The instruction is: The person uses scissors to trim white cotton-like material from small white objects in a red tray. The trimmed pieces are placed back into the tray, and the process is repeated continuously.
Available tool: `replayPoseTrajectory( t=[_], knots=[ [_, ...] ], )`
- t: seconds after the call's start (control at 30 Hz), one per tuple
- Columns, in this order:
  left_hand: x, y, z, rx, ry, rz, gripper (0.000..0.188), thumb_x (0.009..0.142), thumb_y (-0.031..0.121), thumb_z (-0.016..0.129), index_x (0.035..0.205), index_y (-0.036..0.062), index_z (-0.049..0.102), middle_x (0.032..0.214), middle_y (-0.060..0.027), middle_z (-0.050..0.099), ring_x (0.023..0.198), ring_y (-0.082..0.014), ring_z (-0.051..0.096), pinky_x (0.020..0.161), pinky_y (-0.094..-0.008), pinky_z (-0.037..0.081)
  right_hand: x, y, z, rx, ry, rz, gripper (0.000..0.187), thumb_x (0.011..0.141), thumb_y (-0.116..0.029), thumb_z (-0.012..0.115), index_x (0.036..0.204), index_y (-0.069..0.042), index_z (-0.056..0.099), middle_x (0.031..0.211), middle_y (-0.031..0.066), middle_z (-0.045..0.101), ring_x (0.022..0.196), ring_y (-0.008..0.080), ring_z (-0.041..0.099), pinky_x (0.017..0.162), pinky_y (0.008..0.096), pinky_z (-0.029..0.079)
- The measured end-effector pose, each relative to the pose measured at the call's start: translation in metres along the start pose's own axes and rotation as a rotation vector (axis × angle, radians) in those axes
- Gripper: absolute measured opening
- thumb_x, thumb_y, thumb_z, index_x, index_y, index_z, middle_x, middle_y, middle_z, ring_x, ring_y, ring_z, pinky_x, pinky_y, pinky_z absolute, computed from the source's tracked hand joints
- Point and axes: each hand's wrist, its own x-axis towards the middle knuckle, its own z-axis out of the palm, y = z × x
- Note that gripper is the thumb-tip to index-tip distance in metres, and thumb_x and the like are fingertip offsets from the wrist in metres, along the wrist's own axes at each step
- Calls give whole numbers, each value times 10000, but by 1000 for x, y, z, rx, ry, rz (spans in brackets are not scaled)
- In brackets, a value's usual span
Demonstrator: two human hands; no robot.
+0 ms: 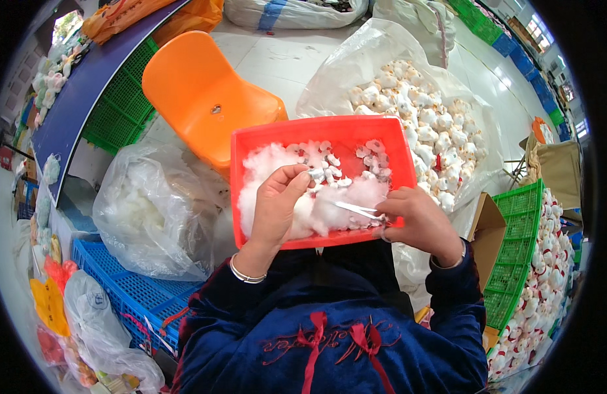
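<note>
A red plastic tray (323, 123) lies in front of my body, with white stuffing fluff (267, 164) on its left side and along its near side. Over the tray, my left hand (277, 200) pinches a small grey-white fabric piece (315, 175) between thumb and fingers. Several similar small pieces (333, 172) lie just beyond it, and greyer ones (375, 157) sit at the far right. My right hand (418, 217) is closed round a slim two-pronged metal tool (357, 209), scissors or forceps. Its prongs point left, over the fluff; its handle is mostly hidden by my fingers.
An orange chair (198, 85) stands beyond the tray. To the right, a clear bag (343, 72) holds many small white plush pieces (428, 125). A bag of fluff (155, 203) rests at the left by a blue crate (129, 279). Green crates (513, 243) stand at the right.
</note>
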Motion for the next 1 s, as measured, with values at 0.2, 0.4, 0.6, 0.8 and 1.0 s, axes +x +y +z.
replayPoseTrajectory(
  t=[0.2,0.4,0.6,0.8,1.0],
  knots=[
    [-8,12,0,393,-37,39,209,983,67,701,1168,-24,738,941,-12,726,826,-39,608,736,-202,487,-12,-15,-18,-94,128,26,286,698,-158,809,971,-99,745,856,54,664,864,272,633,758,407,442],
    [-13,15,3,411,-107,-21,204,971,67,717,1152,-20,755,911,-12,722,789,-50,600,723,-202,482,-7,-18,-13,-149,122,11,269,711,-170,809,959,-95,738,873,54,666,860,275,627,754,407,438],
    [-11,15,-2,319,-148,-116,204,966,64,723,1145,-28,755,866,-31,712,737,-70,588,683,-220,478,-6,-15,-9,-49,100,-34,282,719,-178,814,968,-67,739,848,86,656,863,308,635,736,432,483],
    [-9,23,-7,398,-240,-174,239,969,51,713,1188,-41,739,835,-30,687,708,-91,573,656,-230,465,-14,-10,-8,99,0,49,300,747,-201,839,986,-50,738,811,110,647,819,324,646,693,437,504],
    [-13,22,-1,298,-194,-148,205,958,90,745,1121,-32,761,818,5,688,704,-47,559,636,-205,447,-13,-7,3,233,20,28,293,771,-216,852,986,-51,741,799,113,643,799,321,643,680,424,497]
  ],
)
